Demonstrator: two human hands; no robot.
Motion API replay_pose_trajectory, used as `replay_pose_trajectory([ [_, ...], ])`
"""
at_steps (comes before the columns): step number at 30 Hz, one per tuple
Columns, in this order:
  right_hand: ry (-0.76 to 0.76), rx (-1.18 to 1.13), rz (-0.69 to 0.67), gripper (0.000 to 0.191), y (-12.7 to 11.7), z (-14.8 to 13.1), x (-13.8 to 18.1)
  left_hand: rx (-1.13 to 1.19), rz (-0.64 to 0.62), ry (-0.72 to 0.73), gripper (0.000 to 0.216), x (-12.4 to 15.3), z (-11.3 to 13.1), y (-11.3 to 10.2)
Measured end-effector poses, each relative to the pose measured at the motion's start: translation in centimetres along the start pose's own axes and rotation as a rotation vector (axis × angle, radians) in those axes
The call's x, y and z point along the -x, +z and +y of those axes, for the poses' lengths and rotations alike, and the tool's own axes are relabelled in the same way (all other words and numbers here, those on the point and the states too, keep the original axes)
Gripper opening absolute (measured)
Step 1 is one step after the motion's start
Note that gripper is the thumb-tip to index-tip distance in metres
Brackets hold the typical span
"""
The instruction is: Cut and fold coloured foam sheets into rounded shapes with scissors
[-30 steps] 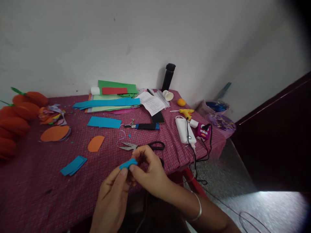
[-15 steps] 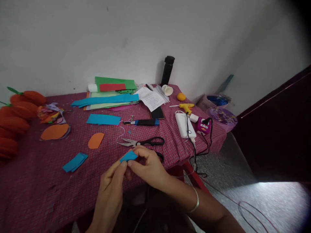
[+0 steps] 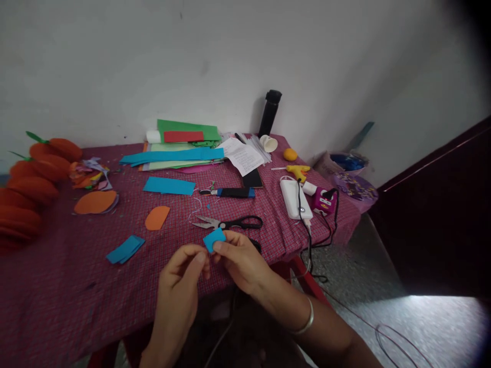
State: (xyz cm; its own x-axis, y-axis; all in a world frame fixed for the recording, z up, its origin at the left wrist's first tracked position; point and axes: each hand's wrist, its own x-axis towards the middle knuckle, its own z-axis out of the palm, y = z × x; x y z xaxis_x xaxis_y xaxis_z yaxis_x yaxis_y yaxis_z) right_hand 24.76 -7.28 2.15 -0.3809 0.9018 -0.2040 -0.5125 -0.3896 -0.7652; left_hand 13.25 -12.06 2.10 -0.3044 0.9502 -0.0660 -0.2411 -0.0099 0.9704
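Between the thumb and fingers of my right hand (image 3: 241,260) is a small, folded-looking blue piece of craft sheet (image 3: 214,239). My left hand (image 3: 182,278) is just left of it, thumb and index tips together and apart from the blue piece. I see nothing in its pinch. Scissors (image 3: 230,223) with black handles lie beyond my hands, blades slightly apart. A stack of blue pieces (image 3: 126,249) rests to the left. Nearby are an orange rounded cutout (image 3: 157,218) and a larger blue strip (image 3: 169,186).
Behind are a dark cutter-like tool (image 3: 235,192), coloured sheets (image 3: 184,136), a written paper (image 3: 243,156) and a black bottle (image 3: 270,113). On the right are a yellow glue gun (image 3: 297,171), white power bank (image 3: 296,198) and purple adapter (image 3: 324,200) with cords. Orange pumpkin shapes (image 3: 32,186) sit left.
My left hand has let go of the blue piece and drawn slightly away. The right hand now holds it alone, turned to show a wider face. The camera view has shifted slightly.
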Motion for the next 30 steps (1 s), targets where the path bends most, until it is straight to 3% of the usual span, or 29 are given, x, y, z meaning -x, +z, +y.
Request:
replay_pose_trajectory([
  [4, -0.014, 0.031, -0.020, 0.028, 0.2, 0.1, 0.3, -0.198, 0.011, 0.087, 0.007, 0.2, 0.1, -0.1],
  [10, -0.223, 0.232, -0.004, 0.023, 0.4, 0.7, 0.5, -0.324, 0.069, 0.215, 0.008, 0.5, 1.1, 0.2],
  [18, -0.419, 0.466, 0.012, 0.032, 0.4, -0.4, 0.5, -0.203, 0.068, 0.062, 0.016, 0.4, 0.1, -1.1],
  [26, -0.370, 0.519, -0.075, 0.032, 0.7, 0.1, 0.7, 0.149, 0.050, -0.011, 0.017, -0.4, 0.9, -0.1],
  [30, -0.347, 0.616, -0.116, 0.021, -1.1, -1.1, 0.1, 0.341, 0.093, -0.174, 0.024, -0.8, 1.5, -0.3],
])
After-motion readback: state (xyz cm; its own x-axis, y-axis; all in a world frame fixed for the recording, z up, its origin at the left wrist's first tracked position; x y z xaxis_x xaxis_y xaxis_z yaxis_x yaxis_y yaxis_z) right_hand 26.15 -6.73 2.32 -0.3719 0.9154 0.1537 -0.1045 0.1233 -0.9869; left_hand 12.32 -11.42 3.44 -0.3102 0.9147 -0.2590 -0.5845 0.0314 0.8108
